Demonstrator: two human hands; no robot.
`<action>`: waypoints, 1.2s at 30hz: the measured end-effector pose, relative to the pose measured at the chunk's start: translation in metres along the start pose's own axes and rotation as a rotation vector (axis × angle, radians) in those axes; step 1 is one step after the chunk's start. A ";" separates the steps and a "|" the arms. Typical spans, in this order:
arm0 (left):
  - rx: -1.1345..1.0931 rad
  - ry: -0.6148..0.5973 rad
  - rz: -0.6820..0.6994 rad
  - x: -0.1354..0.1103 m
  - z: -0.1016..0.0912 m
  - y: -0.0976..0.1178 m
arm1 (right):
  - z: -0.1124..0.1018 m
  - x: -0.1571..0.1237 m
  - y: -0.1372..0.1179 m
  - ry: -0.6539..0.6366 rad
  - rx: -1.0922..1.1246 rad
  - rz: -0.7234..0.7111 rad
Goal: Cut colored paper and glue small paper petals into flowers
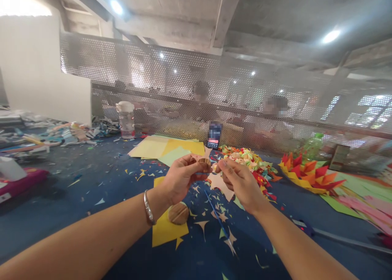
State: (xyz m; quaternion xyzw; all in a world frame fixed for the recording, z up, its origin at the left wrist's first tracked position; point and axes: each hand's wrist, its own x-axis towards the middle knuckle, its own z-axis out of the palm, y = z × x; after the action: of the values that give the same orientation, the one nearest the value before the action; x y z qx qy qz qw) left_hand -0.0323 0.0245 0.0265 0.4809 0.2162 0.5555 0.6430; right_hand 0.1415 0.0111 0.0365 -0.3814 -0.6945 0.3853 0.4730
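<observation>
My left hand point(181, 178) is raised over the blue table point(92, 190), fingers pinched around a small round brown piece point(204, 163). A silver bracelet point(148, 207) circles that wrist. My right hand point(238, 182) is close beside it, fingers curled and pinching at the same spot; what it grips is too small to make out. Below the hands lie another round brown disc point(178, 213) on a yellow paper piece point(167, 231), a pale star-shaped cutout point(222, 184) and a thin blue stick point(218, 218).
Paper scraps litter the table. Yellow sheets point(165, 147), a phone point(213, 138), a heap of folded coloured pieces point(248, 159) and an orange-red folded crown point(309, 174) lie beyond. A white bottle point(126, 118) stands far left. People sit behind a perforated screen point(214, 96).
</observation>
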 end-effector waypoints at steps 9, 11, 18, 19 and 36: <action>-0.090 0.065 0.078 0.004 -0.002 -0.003 | 0.001 0.000 0.003 0.000 -0.044 0.008; -0.081 0.035 0.069 0.004 -0.002 -0.004 | 0.001 0.000 0.001 -0.012 -0.050 0.011; -0.045 -0.046 0.031 0.003 -0.001 -0.006 | 0.000 0.000 0.001 -0.043 -0.075 0.023; -0.044 -0.047 0.024 0.003 -0.001 -0.007 | 0.000 0.000 0.002 -0.044 -0.078 0.024; 0.003 -0.103 0.043 0.003 -0.004 -0.008 | -0.005 0.001 -0.002 -0.051 -0.140 -0.004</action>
State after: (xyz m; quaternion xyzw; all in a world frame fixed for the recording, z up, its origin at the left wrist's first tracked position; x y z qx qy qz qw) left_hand -0.0304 0.0289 0.0186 0.5144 0.1731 0.5434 0.6404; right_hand 0.1455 0.0118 0.0399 -0.4022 -0.7324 0.3444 0.4281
